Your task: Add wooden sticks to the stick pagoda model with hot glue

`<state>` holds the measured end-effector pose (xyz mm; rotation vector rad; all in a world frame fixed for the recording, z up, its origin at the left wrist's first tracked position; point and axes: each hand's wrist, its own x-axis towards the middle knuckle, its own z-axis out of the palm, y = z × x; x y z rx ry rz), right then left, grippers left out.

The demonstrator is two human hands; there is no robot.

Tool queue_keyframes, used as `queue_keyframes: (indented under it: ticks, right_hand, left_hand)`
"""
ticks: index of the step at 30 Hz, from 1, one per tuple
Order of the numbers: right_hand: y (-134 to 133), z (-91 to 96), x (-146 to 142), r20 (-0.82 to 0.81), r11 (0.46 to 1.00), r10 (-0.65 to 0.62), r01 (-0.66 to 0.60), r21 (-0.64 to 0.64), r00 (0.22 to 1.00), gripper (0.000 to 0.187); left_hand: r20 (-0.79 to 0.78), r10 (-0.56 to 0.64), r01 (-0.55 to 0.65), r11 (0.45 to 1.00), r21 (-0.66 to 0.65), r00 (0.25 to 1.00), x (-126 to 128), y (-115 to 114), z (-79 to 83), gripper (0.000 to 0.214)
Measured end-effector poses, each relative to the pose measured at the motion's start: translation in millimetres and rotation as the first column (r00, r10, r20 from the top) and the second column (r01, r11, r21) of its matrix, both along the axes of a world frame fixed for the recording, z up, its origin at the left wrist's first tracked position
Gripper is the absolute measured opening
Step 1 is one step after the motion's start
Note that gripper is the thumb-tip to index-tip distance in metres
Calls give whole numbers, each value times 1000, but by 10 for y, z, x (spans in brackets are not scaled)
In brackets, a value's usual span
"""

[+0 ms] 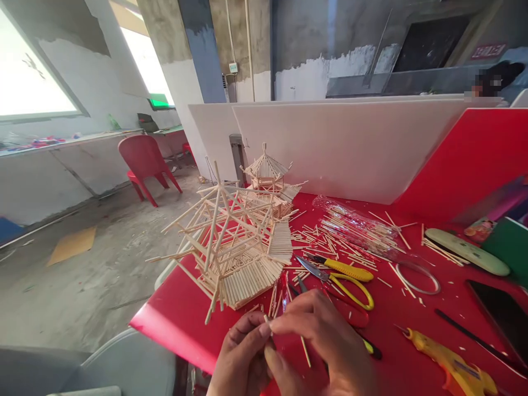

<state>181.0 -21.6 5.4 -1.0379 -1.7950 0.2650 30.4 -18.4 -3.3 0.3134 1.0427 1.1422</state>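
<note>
Close to the table's front edge, my left hand (243, 352) pinches a short wooden stick (267, 319) between thumb and fingers. My right hand (330, 338) is closed against the same stick, its fingertips meeting those of the left. The stick's lower end is hidden by my fingers. Just beyond them stands an unfinished-looking stick pavilion model (249, 281), with open roof ribs and slatted panels. Behind it rises a second stick pavilion (266, 166) with a covered, pointed roof. Yellow-handled scissors (336, 278) and yellow-handled pliers (346, 268) lie beyond my right hand.
Loose sticks (330, 242) and a plastic bag of sticks (363, 225) cover the red table (177, 316). At right lie a yellow glue gun (449, 360), a tape ring (418, 278), a green case (466, 252) and a phone (501, 313). White boards (330, 146) stand behind.
</note>
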Motion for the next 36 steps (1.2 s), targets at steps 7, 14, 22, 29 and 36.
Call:
queue_keyframes:
  ticks: [7,14,22,29,36]
  right_hand:
    - [236,63,-298,92,991,94,-101,86,991,21]
    - [208,3,-368,118,980,117,-134,144,986,31]
    - [212,60,-492,41,983,29,-36,178,999,23]
    - [354,180,-651,-43,974,-76,83,210,996,24]
    - [440,113,-831,-38,987,-46,51,150,998,14]
  left_hand:
    - [132,3,-2,1000,-7,991,-159,20,-85,29]
    - [128,-2,3,1000,-3,992,-318,-23,-31,29]
    - [105,13,-19,999,50,994,-360,-48,-3,32]
    - [-96,286,-283,958,48,953,-456,-67,-42,32]
    - [-103,271,-259,958,122,957,-476,-37,-118,38]
